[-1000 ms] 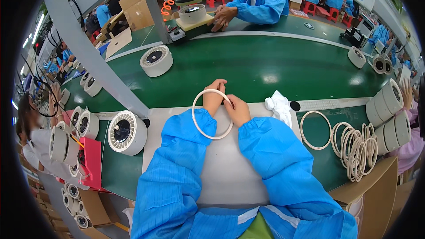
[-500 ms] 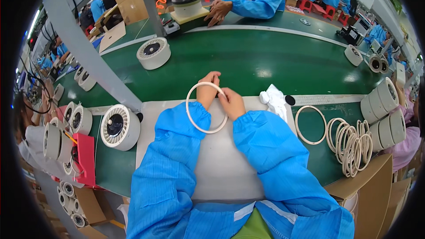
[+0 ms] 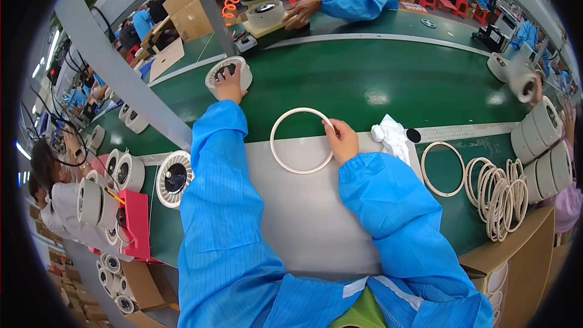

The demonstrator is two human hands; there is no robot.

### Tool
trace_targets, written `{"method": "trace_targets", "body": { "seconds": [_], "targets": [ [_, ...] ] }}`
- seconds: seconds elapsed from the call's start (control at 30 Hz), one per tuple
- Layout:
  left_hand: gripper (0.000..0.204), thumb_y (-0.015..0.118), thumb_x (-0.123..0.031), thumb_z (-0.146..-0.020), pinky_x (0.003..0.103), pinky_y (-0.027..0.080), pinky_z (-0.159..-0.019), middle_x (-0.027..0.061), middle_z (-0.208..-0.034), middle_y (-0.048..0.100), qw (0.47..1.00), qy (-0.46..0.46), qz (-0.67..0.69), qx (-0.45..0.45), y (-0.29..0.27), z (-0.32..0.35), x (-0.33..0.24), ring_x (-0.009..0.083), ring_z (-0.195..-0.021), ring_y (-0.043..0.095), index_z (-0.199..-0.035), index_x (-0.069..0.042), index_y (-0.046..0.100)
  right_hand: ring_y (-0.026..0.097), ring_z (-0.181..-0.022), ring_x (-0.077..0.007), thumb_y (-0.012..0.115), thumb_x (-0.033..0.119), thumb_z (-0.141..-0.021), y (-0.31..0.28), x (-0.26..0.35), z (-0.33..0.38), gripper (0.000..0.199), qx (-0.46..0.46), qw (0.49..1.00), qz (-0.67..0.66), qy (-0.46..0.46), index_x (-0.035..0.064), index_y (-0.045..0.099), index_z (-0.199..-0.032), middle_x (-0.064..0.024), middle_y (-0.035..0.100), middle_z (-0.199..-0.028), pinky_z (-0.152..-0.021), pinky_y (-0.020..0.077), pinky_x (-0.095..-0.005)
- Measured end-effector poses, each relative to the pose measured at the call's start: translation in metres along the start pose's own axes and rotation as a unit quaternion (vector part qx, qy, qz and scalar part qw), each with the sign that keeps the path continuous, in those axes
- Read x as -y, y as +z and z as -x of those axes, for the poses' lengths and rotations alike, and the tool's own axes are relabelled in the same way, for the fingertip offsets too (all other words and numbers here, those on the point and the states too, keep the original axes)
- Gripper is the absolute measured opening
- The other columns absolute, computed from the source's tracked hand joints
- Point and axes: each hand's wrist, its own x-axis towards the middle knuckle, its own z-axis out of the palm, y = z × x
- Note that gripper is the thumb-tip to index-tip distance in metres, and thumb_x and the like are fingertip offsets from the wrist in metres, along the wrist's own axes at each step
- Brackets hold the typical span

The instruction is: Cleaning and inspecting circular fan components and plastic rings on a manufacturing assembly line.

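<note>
My right hand point(image 3: 341, 141) pinches the right edge of a thin cream ring point(image 3: 272, 140), which is tilted up over the grey mat point(image 3: 291, 225). Farther off, at the left, my left hand point(image 3: 229, 86) is on a round white fan unit point(image 3: 245, 75) on the green belt. Its fingers are bent over the finned face and dark hub, gripping the unit; the palm hides part of it. A second white fan unit point(image 3: 173, 177) stands beside my left forearm, partly covered by the sleeve.
Right of the mat are a crumpled white cloth point(image 3: 390, 136), a loose ring point(image 3: 424, 173) and a heap of rings point(image 3: 499, 206). White housings point(image 3: 537, 130) are stacked beyond. A grey post point(image 3: 124, 67) rises at left, near a red holder point(image 3: 135, 225). Across the belt, a co-worker's hand point(image 3: 300, 13) touches another unit.
My left hand has left the ring and reached forward left onto the fan unit. My right hand keeps the ring, now slightly farther right. The co-worker's unit has its dark centre exposed.
</note>
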Motion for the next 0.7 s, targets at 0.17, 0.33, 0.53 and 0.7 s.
{"method": "trace_targets", "body": {
  "seconds": [0.17, 0.33, 0.53, 0.7],
  "targets": [
    [0.083, 0.075, -0.029, -0.056, 0.050, 0.036, -0.088, 0.0142, -0.128, 0.037, 0.997, 0.006, 0.075, 0.020, 0.006, 0.008, -0.007, 0.0396, -0.112, 0.039, -0.126, -0.013, 0.034, 0.051, -0.067, -0.0131, 0.056, 0.016, -0.081, -0.015, -0.023, -0.003, 0.018, -0.062, 0.998, 0.003, -0.028, 0.0049, 0.063, -0.094, -0.0061, 0.056, -0.075, -0.058, 0.0393, -0.0253],
    [0.076, 0.073, -0.019, -0.057, 0.045, 0.038, -0.088, 0.0163, -0.127, 0.039, 0.963, 0.119, 0.238, -0.047, -0.090, 0.085, -0.055, 0.0405, -0.112, 0.039, -0.124, -0.010, 0.038, 0.057, -0.073, -0.0219, 0.059, 0.016, -0.078, -0.044, -0.012, -0.017, 0.018, -0.039, 0.978, 0.205, -0.007, 0.0057, 0.065, -0.091, -0.0137, 0.059, -0.077, -0.062, 0.0428, -0.0301],
    [0.072, 0.074, -0.016, -0.055, 0.042, 0.036, -0.089, 0.0169, -0.129, 0.037, 0.891, 0.327, 0.314, -0.010, -0.190, 0.209, -0.063, 0.0395, -0.117, 0.036, -0.120, -0.010, 0.044, 0.059, -0.065, -0.0320, 0.059, 0.021, -0.077, -0.140, 0.057, -0.035, 0.020, -0.087, 0.941, 0.324, -0.041, 0.0043, 0.064, -0.087, -0.0171, 0.061, -0.070, -0.059, 0.0465, -0.0355],
    [0.069, 0.068, -0.022, -0.065, 0.045, 0.034, -0.092, 0.0148, -0.131, 0.036, 0.861, 0.403, 0.307, -0.038, -0.178, 0.237, -0.064, 0.0363, -0.122, 0.030, -0.126, -0.009, 0.038, 0.060, -0.063, -0.0260, 0.057, 0.019, -0.080, -0.155, 0.102, -0.019, 0.026, -0.123, 0.947, 0.295, 0.041, 0.0009, 0.060, -0.099, -0.0176, 0.062, -0.076, -0.059, 0.0458, -0.0315]
  ]
}}
